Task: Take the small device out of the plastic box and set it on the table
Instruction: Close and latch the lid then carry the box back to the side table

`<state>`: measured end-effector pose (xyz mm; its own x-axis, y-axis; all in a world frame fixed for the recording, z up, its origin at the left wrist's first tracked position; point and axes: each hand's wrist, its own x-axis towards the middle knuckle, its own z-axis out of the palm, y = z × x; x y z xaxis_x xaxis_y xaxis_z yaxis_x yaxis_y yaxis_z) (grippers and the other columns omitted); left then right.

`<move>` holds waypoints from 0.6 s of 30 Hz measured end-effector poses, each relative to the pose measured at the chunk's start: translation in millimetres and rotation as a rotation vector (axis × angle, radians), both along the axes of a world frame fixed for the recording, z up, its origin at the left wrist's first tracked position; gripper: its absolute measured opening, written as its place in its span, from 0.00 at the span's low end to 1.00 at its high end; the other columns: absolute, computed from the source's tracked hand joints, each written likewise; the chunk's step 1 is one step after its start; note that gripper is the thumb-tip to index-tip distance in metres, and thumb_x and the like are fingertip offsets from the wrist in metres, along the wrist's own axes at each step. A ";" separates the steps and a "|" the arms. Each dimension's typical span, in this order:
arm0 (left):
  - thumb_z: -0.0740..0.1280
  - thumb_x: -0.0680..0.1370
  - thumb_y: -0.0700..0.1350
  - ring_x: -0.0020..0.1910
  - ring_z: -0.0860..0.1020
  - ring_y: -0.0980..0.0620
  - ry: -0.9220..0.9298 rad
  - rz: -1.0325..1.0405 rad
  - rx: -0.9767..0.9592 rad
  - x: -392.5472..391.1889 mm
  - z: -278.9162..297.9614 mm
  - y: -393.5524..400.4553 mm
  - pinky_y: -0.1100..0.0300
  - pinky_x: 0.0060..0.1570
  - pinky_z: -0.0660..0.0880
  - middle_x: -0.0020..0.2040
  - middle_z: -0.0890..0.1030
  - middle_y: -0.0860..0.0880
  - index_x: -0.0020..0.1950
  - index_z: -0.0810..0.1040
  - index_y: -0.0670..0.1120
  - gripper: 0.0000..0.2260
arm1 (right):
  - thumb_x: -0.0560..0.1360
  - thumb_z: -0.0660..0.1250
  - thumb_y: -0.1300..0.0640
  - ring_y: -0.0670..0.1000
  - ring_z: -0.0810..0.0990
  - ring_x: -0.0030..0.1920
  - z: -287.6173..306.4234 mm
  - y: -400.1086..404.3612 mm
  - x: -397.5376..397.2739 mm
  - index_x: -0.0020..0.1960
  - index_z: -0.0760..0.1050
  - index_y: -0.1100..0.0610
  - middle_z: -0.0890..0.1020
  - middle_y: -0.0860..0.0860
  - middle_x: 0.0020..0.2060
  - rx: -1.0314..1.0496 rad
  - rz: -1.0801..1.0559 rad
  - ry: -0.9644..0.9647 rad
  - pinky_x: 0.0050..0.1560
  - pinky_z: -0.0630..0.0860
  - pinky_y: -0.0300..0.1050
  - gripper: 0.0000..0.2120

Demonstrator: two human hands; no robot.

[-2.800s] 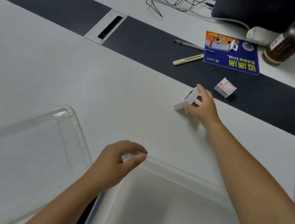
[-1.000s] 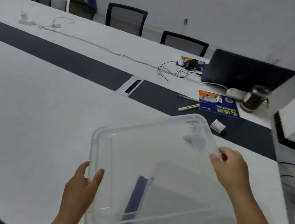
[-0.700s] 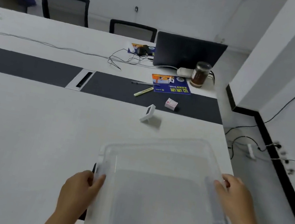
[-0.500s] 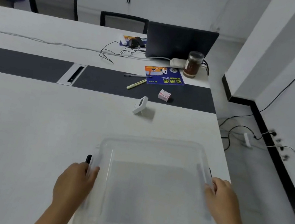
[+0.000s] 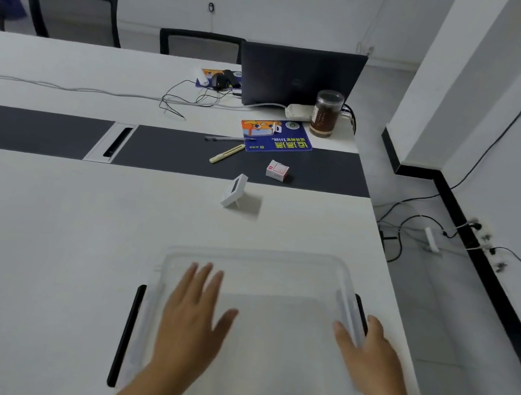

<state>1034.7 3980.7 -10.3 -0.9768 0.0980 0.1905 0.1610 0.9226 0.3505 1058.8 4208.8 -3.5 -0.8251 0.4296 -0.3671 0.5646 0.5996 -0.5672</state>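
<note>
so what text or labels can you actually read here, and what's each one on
Blue booklet: large white Chinese characters, seen upside down, too blurred to quote.
Small white and red box: red-framed label, nothing legible.
Brown jar: pale label with print too small to read.
Small white device: nothing readable.
Clear plastic box: no text visible.

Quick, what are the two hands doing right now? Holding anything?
Left hand: open, fingers spread flat on the box lid, holding nothing.
Right hand: open, resting at the lid's right edge, gripping nothing.
</note>
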 end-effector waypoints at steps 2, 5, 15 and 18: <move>0.40 0.77 0.59 0.62 0.68 0.46 -0.108 -0.095 -0.092 -2.6 -1.5 21.5 0.52 0.57 0.74 0.57 0.82 0.43 0.56 0.76 0.45 0.30 | 0.74 0.60 0.44 0.60 0.72 0.62 -0.3 1.4 0.0 0.70 0.52 0.62 0.72 0.61 0.64 0.024 0.001 -0.036 0.51 0.70 0.47 0.34; 0.38 0.77 0.58 0.59 0.78 0.47 -0.211 -0.167 -0.226 -2.0 -12.3 37.5 0.49 0.63 0.66 0.57 0.82 0.48 0.56 0.79 0.49 0.31 | 0.71 0.65 0.44 0.61 0.74 0.58 2.2 -1.4 4.1 0.68 0.56 0.63 0.74 0.62 0.58 0.155 -0.055 0.034 0.45 0.69 0.47 0.35; 0.36 0.76 0.60 0.65 0.64 0.50 -0.265 -0.144 -0.267 -3.3 -12.9 38.5 0.51 0.63 0.54 0.64 0.74 0.47 0.61 0.75 0.48 0.33 | 0.72 0.62 0.43 0.57 0.76 0.48 -4.4 -5.7 15.7 0.53 0.70 0.62 0.78 0.57 0.47 0.352 0.004 0.106 0.40 0.65 0.42 0.22; 0.39 0.78 0.58 0.61 0.75 0.48 -0.285 -0.162 -0.277 -1.0 -14.4 38.9 0.52 0.64 0.55 0.58 0.81 0.47 0.57 0.78 0.47 0.30 | 0.71 0.64 0.44 0.57 0.77 0.45 -5.5 -4.1 15.0 0.50 0.71 0.63 0.78 0.57 0.45 0.335 -0.022 0.160 0.38 0.66 0.43 0.22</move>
